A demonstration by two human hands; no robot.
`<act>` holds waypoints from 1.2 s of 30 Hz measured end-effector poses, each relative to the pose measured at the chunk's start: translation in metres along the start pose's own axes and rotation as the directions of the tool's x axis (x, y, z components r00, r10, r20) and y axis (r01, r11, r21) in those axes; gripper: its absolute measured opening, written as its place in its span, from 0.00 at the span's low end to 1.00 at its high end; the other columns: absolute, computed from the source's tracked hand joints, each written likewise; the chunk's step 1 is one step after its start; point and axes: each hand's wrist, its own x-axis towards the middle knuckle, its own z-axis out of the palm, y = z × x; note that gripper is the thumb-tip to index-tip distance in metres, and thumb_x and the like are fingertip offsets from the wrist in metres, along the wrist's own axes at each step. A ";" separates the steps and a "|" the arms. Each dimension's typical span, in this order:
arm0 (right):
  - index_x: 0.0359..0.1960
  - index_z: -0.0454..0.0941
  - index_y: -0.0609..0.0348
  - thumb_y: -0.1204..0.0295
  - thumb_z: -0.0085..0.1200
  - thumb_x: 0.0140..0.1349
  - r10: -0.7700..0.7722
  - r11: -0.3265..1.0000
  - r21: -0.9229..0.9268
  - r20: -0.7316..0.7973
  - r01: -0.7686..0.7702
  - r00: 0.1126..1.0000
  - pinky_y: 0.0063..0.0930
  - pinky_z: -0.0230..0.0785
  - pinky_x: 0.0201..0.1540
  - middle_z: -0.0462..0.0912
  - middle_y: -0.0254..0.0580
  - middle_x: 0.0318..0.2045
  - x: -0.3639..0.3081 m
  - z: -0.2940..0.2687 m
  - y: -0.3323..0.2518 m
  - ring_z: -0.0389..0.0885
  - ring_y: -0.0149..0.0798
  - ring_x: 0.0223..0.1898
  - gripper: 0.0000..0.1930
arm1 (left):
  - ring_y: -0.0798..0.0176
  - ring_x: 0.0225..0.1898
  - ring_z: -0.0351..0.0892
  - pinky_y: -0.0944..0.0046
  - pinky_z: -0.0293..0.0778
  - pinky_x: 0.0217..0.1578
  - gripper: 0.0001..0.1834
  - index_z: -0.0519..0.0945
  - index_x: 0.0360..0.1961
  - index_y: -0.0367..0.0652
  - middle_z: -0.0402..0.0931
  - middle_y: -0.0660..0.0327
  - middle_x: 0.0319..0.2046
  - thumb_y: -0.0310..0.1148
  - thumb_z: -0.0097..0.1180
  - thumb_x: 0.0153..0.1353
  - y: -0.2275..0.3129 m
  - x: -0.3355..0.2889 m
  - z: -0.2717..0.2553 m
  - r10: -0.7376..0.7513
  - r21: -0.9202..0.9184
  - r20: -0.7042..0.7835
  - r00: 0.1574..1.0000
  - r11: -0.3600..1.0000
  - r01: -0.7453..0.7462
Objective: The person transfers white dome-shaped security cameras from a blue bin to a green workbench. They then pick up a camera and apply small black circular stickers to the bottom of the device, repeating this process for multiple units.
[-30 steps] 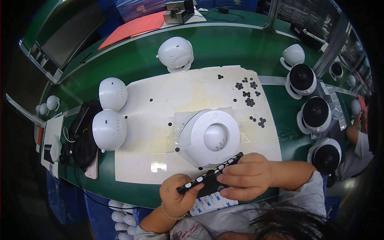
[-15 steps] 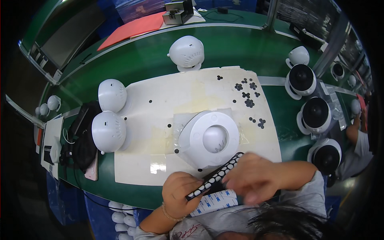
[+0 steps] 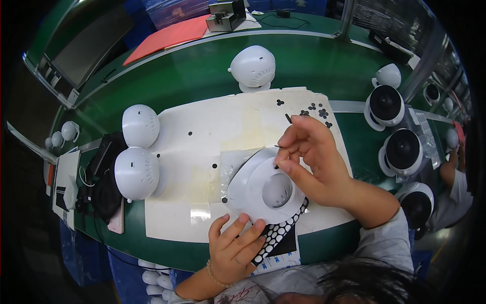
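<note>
A white rounded camera-like device [image 3: 242,185] lies on the board with its ring-shaped base [image 3: 261,175] facing up. My left hand [image 3: 233,251] has its fingers spread, with the fingertips against the device's near edge. Beside those fingers is a black sheet with rows of round holes [image 3: 277,237], partly under the device; my left thumb is hidden. Over the base's far right side, my right hand [image 3: 319,164] pinches a small black round pad [image 3: 276,166] at the base's surface. Two more thin black pads [image 3: 288,118] stick to its other fingertips.
More black round pads [image 3: 323,113] are scattered on the pale board [image 3: 177,218]. Similar white devices stand at the left [image 3: 136,174], at the back [image 3: 253,67] and along the right [image 3: 402,148]. A black bag and cables [image 3: 107,177] lie at the left. Another person [image 3: 455,187] is at the far right.
My right hand has moved from the holed sheet up to the base, carrying black pads. The sheet has been lowered beside the device, and my left hand's fingers have spread against the device.
</note>
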 end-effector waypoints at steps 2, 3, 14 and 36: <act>0.59 0.51 0.59 0.86 0.44 0.54 -0.009 0.999 -0.049 0.004 0.009 1.000 0.18 0.63 0.35 0.65 0.43 0.40 0.000 -0.001 -0.003 0.68 0.27 0.35 0.30 | 0.56 0.55 0.65 0.48 0.58 0.49 0.11 0.76 0.29 0.45 0.73 0.62 0.47 0.26 0.54 0.39 0.002 0.002 0.001 -0.029 -0.024 -0.030 0.999 0.999 0.028; 0.59 0.51 0.59 0.86 0.45 0.54 -0.008 1.000 -0.029 -0.006 0.008 1.000 0.18 0.63 0.35 0.65 0.43 0.40 0.000 -0.001 -0.004 0.68 0.27 0.35 0.30 | 0.58 0.54 0.65 0.49 0.58 0.49 0.10 0.76 0.29 0.45 0.74 0.64 0.47 0.25 0.52 0.41 0.003 0.003 0.002 -0.043 -0.036 -0.045 0.998 0.998 0.041; 0.58 0.55 0.58 0.87 0.48 0.51 -0.062 0.985 -0.161 -0.043 0.054 0.997 0.22 0.65 0.35 0.69 0.41 0.36 -0.004 0.002 0.001 0.71 0.30 0.33 0.31 | 0.57 0.54 0.66 0.49 0.58 0.49 0.10 0.76 0.29 0.44 0.74 0.63 0.47 0.25 0.52 0.41 0.002 0.004 0.000 -0.055 -0.056 -0.032 0.998 0.997 0.053; 0.54 0.56 0.60 0.82 0.52 0.49 -0.009 0.981 -0.195 0.084 0.025 0.996 0.40 0.49 0.53 0.76 0.36 0.29 0.000 0.029 -0.012 0.73 0.41 0.46 0.29 | 0.52 0.56 0.63 0.48 0.58 0.51 0.10 0.76 0.28 0.44 0.73 0.58 0.47 0.26 0.58 0.40 -0.004 0.001 -0.001 0.005 -0.029 -0.020 1.000 1.000 -0.005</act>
